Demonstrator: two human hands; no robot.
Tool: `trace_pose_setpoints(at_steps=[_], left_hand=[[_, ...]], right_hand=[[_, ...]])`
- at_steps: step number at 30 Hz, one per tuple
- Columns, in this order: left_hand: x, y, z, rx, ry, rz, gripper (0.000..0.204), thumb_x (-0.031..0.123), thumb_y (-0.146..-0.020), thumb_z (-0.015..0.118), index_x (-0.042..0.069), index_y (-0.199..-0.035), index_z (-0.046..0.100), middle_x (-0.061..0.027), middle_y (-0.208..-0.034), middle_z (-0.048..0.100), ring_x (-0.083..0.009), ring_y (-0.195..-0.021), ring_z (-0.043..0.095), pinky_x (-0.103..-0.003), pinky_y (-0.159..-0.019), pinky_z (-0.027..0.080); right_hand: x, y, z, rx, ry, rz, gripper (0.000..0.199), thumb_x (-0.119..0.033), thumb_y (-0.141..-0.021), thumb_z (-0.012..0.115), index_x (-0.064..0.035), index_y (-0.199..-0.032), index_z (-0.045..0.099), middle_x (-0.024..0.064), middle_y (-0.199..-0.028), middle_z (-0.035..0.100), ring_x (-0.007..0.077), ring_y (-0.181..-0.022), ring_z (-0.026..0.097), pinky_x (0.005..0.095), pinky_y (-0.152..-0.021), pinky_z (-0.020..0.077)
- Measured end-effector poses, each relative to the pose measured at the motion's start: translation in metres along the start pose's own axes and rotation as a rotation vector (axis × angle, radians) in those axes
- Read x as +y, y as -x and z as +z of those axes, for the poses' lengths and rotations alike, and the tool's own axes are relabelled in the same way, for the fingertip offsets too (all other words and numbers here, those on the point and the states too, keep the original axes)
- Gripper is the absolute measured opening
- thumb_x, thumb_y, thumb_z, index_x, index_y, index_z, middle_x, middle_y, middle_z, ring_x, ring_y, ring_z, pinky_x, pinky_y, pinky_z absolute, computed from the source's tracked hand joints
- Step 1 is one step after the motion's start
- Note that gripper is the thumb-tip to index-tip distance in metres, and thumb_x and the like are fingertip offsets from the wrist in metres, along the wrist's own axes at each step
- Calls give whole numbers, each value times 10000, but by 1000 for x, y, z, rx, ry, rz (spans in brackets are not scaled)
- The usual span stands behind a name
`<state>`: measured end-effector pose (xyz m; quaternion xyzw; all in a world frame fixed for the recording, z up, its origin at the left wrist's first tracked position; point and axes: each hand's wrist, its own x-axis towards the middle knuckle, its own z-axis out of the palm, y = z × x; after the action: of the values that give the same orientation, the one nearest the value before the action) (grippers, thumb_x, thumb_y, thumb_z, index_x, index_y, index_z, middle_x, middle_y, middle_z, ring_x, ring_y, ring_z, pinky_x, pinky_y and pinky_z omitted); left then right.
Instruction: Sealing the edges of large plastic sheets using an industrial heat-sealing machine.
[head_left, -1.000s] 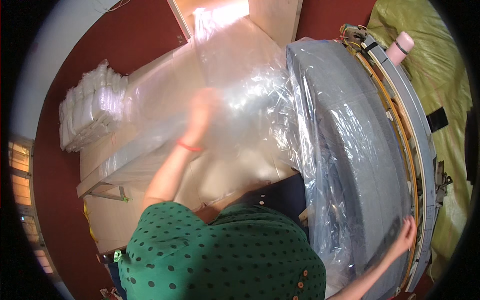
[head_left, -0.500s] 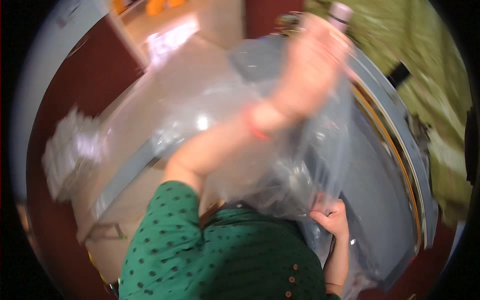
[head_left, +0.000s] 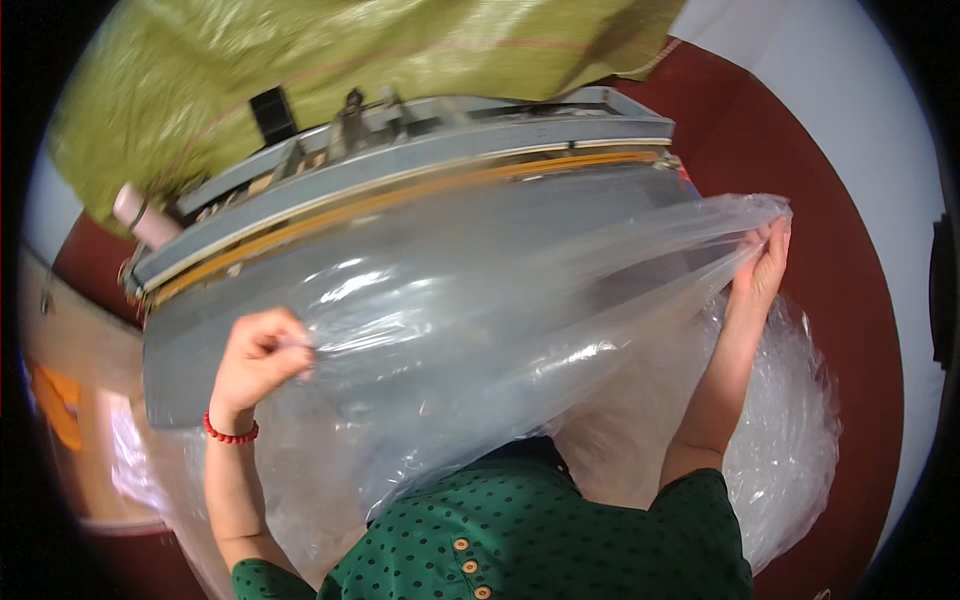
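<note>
A wide clear plastic sheet (head_left: pixel 470 330) is stretched between my hands, sagging in shiny folds. My left hand (head_left: pixel 260 362) pinches one edge of it between thumb and fingers; a red beaded bracelet circles that wrist. At the far right, my right hand (head_left: pixel 765 260) is closed on the gathered other end, its fingers partly behind the film. Beneath the sheet lies a grey work surface (head_left: pixel 185 350), backed by a long metal bench machine (head_left: pixel 420 150) with an orange strip along its front.
A pink bottle (head_left: pixel 146 216) and a black flat object (head_left: pixel 272 114) stand along the machine's back. Behind hangs a yellow-green woven tarp (head_left: pixel 400 50). Crumpled clear plastic (head_left: pixel 785 440) is heaped at my right on the dark red floor (head_left: pixel 840 200). Orange items (head_left: pixel 55 405) lie far left.
My view has swung round to face the machine. My left hand, raised and blurred before, is now lower at the left, pinching the sheet. My right hand has moved up and outward, spreading it.
</note>
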<state>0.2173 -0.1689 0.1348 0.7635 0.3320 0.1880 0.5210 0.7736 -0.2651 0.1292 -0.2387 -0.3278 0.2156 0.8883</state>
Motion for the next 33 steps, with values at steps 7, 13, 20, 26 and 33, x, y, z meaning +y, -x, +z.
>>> trace_pose_setpoints(at_steps=[7,13,20,26,33], left_hand=[[-82,-100,40,255,138,-81,107,106,-820,588,42,-753,534,60,-645,494,-10,-564,405,-167,-509,337],[-92,-94,42,317,75,-152,130,127,-840,570,72,-736,515,96,-585,413,3,-505,335,-162,-459,270],[-89,-94,43,404,228,-152,113,149,-842,571,90,-768,509,88,-578,429,8,-476,330,-157,-426,261],[-100,-93,43,394,197,-1,132,156,-842,571,92,-754,497,81,-605,436,8,-498,341,-155,-424,261],[-94,-86,40,379,285,5,142,161,-832,576,93,-744,487,81,-604,430,5,-486,325,-155,-425,246]], right_hand=[[100,-22,-160,9,1134,109,188,-112,-675,678,-50,-822,579,-32,-652,501,72,-597,465,210,-569,407],[103,-2,-120,41,1397,76,301,-117,-639,688,-32,-913,597,31,-649,579,94,-547,484,228,-569,436],[55,-38,-32,-26,468,229,400,-133,-639,690,-1,-998,573,69,-706,616,131,-573,558,248,-556,446],[106,-32,-111,-87,1370,260,391,-126,-649,674,10,-997,559,84,-648,612,131,-594,585,252,-550,450],[100,-16,-113,-16,1539,290,327,-140,-659,633,-47,-968,579,85,-701,614,192,-651,605,299,-620,463]])
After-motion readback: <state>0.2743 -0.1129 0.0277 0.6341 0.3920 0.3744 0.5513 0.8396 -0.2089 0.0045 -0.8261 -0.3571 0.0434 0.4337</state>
